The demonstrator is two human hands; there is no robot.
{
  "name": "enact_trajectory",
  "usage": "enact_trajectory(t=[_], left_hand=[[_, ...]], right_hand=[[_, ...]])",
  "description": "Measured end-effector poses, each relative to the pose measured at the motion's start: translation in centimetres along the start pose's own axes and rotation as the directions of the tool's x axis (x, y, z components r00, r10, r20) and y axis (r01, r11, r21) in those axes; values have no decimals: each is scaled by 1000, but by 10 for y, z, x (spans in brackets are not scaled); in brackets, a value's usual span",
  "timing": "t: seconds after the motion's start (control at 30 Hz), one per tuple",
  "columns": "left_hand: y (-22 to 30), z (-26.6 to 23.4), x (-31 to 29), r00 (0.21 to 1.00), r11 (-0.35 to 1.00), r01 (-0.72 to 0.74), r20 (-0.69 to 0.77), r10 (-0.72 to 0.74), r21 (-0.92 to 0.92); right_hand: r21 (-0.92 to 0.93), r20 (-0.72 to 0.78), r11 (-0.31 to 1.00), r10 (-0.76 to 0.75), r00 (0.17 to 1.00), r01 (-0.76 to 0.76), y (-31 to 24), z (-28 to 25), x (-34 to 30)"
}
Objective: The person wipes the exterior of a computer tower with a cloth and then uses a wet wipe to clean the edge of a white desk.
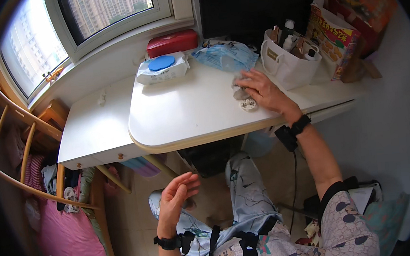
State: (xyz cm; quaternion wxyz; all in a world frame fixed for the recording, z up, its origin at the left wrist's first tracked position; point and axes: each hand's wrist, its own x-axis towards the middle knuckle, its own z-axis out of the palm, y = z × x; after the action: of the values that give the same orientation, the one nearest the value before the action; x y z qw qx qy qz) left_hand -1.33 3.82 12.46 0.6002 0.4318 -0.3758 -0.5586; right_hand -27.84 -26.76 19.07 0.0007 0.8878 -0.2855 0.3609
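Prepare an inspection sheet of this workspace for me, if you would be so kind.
Surface: white table with a rounded front corner.
Job's things: grey crumpled item; small white round item just nearer the front edge.
Clutter: blue-lidded soft pack, red case, blue plastic packaging, white bag holding bottles, printed box.
Hands: right hand at the grey crumpled item, grip unclear; left hand off the table, fingers bent, hold unclear.
Cables: black cable hanging below the right wrist device.
Surroundings: window at upper left, dark screen behind, pink bedding at lower left.
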Motion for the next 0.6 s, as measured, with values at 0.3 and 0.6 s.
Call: enact_trajectory(t=[0.3,0.6], left_hand=[[-3,-11,-25,990,1000,-4,-138,1,-25],[4,-22,-33,989,996,-33,-147,20,-87]], right_hand=[[-6,167,996,92,982,-92,42,3,-23],[18,40,984,176,984,-176,-3,-42,22]])
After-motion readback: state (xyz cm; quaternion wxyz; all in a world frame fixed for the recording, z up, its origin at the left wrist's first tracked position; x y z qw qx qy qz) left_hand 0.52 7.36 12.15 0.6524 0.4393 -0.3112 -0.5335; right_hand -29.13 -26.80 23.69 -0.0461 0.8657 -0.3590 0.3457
